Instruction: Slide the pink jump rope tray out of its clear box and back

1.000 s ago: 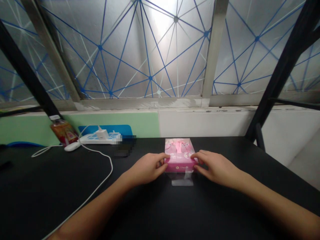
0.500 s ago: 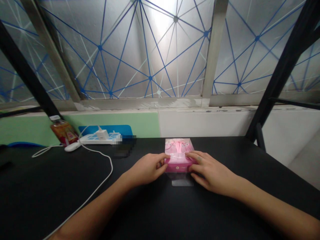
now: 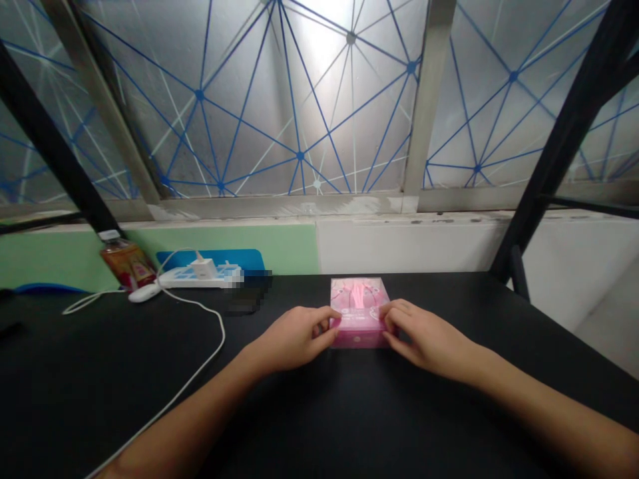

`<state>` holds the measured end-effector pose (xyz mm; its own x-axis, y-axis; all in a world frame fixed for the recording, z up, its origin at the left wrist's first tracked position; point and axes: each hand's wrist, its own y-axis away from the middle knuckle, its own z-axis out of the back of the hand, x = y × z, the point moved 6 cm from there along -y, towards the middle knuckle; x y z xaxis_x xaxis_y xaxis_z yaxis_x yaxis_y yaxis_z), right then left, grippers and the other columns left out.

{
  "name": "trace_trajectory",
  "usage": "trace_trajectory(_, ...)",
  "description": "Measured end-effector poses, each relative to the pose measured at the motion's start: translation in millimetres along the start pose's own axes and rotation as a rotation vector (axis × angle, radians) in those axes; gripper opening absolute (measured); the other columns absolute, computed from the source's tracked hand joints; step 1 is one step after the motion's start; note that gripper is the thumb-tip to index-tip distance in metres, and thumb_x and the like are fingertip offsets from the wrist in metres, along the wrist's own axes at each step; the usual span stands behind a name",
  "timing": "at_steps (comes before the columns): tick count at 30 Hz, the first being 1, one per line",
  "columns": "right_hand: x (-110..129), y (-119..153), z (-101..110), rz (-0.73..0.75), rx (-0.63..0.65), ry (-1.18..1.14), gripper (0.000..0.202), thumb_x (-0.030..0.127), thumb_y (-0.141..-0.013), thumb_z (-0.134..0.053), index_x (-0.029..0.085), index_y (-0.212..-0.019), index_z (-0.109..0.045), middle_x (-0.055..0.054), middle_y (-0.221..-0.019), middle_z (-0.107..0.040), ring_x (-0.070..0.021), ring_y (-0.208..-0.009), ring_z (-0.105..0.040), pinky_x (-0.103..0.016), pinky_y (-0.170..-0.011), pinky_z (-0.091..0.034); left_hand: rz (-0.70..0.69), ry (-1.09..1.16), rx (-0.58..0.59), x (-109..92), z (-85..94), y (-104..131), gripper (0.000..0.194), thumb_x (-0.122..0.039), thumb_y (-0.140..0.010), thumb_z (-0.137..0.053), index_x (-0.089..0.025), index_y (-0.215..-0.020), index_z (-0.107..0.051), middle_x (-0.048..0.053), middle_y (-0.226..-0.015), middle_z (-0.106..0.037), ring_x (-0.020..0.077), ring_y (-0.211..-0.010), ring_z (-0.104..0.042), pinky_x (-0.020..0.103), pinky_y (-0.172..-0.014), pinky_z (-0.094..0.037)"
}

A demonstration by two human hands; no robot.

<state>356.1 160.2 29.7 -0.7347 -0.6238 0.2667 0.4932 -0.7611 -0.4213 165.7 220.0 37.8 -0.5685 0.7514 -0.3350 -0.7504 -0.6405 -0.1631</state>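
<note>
A pink box (image 3: 360,319) with a clear plastic cover lies flat on the black table (image 3: 319,419). Pink contents with a pale strip show through its top; I cannot make out what they are. My left hand (image 3: 299,336) grips the box's near left corner, thumb low on the side and index finger on top. At the near right corner my right hand (image 3: 424,332) pinches the box between thumb and bent fingers. The near end of the box appears closed, with no flap sticking out.
At the back left stand a drink bottle (image 3: 127,261) and a white power strip (image 3: 180,277) with a charger (image 3: 204,269) plugged in. A white cable (image 3: 219,332) runs along the table's left side. Black metal posts (image 3: 554,140) rise at both sides before the window.
The clear flap that stuck out from the box's near end is now folded up against it. My right hand's fingers have drawn in to the near right corner; my left hand stays put.
</note>
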Motion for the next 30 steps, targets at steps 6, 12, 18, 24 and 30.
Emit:
trace_trajectory(6,-2.0,-0.3,4.0,-0.005,-0.087,0.104,0.022,0.02,-0.088,-0.053,0.019,-0.11,-0.056,-0.012,-0.113,-0.056,-0.0258,-0.106,-0.054,-0.044,-0.089,-0.049,-0.029,-0.166,-0.081,-8.4,6.8,4.4,0.031,-0.04,-0.09,-0.055,-0.024,-0.115,-0.061,0.005,-0.099,-0.061,0.018,-0.078,-0.06,0.027,-0.068,-0.046)
trace_trajectory(12,-3.7,0.9,0.5,-0.077,-0.022,0.198,0.031,0.027,-0.093,-0.048,0.017,-0.121,-0.055,-0.014,-0.118,-0.052,-0.0244,-0.095,-0.06,-0.042,-0.083,-0.053,-0.011,-0.134,-0.093,-7.1,1.7,4.1,0.034,-0.039,-0.089,-0.058,-0.027,-0.12,-0.057,0.008,-0.135,-0.046,0.0237,-0.1,-0.061,0.034,-0.081,-0.052)
trace_trajectory(18,2.0,-1.3,-3.9,-0.036,0.022,0.142,0.033,0.022,-0.095,-0.043,0.02,-0.126,-0.054,-0.014,-0.126,-0.05,-0.0215,-0.095,-0.062,-0.04,-0.085,-0.052,-0.047,-0.079,-0.125,-4.7,-0.4,3.0,0.031,-0.033,-0.091,-0.054,-0.025,-0.121,-0.056,0.008,-0.141,-0.046,0.0249,-0.111,-0.059,0.037,-0.095,-0.048)
trace_trajectory(24,0.5,-1.3,-5.7,-0.012,0.039,0.183,0.033,0.023,-0.098,-0.04,0.022,-0.127,-0.056,-0.015,-0.129,-0.052,-0.0212,-0.093,-0.065,-0.038,-0.083,-0.053,-0.067,-0.112,-0.094,-8.7,-1.1,3.4,0.029,-0.032,-0.094,-0.05,-0.025,-0.121,-0.056,0.008,-0.14,-0.048,0.0239,-0.106,-0.062,0.037,-0.092,-0.05)
trace_trajectory(30,0.9,-0.8,-6.3,0.008,0.074,0.305,0.035,0.025,-0.099,-0.039,0.023,-0.13,-0.056,-0.016,-0.134,-0.054,-0.0256,-0.099,-0.067,-0.04,-0.082,-0.056,-0.081,-0.139,-0.091,-9.1,-1.5,3.5,0.023,-0.031,-0.094,-0.049,-0.026,-0.113,-0.061,0.006,-0.14,-0.048,0.0236,-0.109,-0.061,0.037,-0.094,-0.05)
